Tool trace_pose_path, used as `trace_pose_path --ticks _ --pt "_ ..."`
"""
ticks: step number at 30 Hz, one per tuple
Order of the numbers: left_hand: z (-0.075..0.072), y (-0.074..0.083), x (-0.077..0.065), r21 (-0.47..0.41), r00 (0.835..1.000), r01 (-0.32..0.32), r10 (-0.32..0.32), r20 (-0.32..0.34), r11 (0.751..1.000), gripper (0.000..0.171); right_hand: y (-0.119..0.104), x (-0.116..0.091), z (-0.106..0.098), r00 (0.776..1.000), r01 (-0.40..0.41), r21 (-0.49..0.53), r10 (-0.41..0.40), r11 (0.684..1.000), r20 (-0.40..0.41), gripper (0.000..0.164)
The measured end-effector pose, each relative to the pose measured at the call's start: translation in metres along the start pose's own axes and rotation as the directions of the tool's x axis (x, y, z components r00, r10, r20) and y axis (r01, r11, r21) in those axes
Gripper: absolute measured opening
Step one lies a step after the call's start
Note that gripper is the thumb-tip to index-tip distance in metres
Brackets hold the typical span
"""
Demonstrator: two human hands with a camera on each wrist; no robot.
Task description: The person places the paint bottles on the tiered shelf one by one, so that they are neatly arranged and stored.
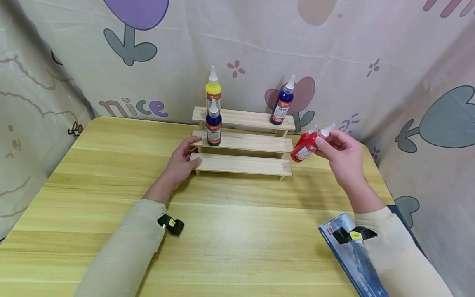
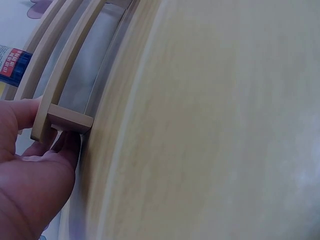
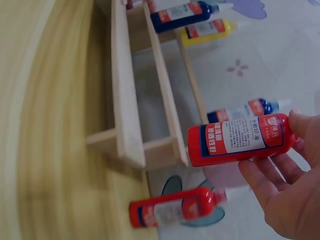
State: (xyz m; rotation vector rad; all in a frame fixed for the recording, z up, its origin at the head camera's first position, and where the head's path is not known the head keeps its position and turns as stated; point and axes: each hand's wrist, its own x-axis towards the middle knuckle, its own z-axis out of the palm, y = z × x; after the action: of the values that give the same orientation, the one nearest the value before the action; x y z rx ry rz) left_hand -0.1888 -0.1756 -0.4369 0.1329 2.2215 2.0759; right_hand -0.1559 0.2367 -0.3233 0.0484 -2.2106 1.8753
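Note:
A three-tier wooden rack [image 1: 241,163] stands at the back of the table. My left hand [image 1: 179,161] grips its left end, thumb on the lowest tier. In my right hand [image 1: 346,156] a red bottle [image 1: 306,149] with a white nozzle is pinched, tilted, just off the rack's right end. Another red bottle [image 3: 170,212] stands beyond it, mostly hidden in the head view. A blue bottle [image 1: 214,130] is on the middle tier's left part. On the top tier are a yellow bottle [image 1: 213,88] at left and a second blue bottle [image 1: 282,107] at right.
A blue box [image 1: 352,258] lies at the table's right front, partly under my right forearm. Behind the wooden table [image 1: 237,231] hangs a printed cloth [image 1: 237,37], with more cloth at both sides.

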Motion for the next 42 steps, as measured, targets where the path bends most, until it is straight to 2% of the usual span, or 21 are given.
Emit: trace_pose_path --ticks 3,8,12,23,38,42 --pt "0.000 -0.001 0.000 -0.003 1.000 0.003 -0.003 0.001 1.000 0.063 -0.006 0.006 0.011 1.000 0.024 0.024 -0.024 0.999 0.010 0.033" --pt "0.001 -0.003 0.001 -0.003 1.000 -0.001 0.001 0.006 1.000 0.063 -0.009 0.017 0.027 0.999 0.046 -0.008 -0.046 0.999 0.023 0.030" --pt "0.001 -0.003 0.001 0.000 1.000 -0.004 0.004 0.008 1.000 0.063 -0.008 0.026 0.037 0.999 0.036 -0.053 -0.035 0.998 0.034 0.030" --pt "0.001 -0.003 0.001 0.008 1.000 -0.005 0.005 0.010 1.000 0.062 -0.002 0.047 0.060 0.997 0.021 -0.061 -0.017 0.998 0.072 0.031" --pt "-0.001 -0.003 0.001 0.023 1.000 -0.014 0.014 -0.001 1.000 0.064 0.001 0.050 0.061 0.987 0.070 -0.177 -0.043 0.982 0.154 0.034" --pt "-0.001 -0.003 0.001 0.018 1.000 -0.009 0.009 -0.003 1.000 0.063 0.001 0.049 0.062 0.987 0.091 -0.196 -0.062 0.976 0.149 0.034"
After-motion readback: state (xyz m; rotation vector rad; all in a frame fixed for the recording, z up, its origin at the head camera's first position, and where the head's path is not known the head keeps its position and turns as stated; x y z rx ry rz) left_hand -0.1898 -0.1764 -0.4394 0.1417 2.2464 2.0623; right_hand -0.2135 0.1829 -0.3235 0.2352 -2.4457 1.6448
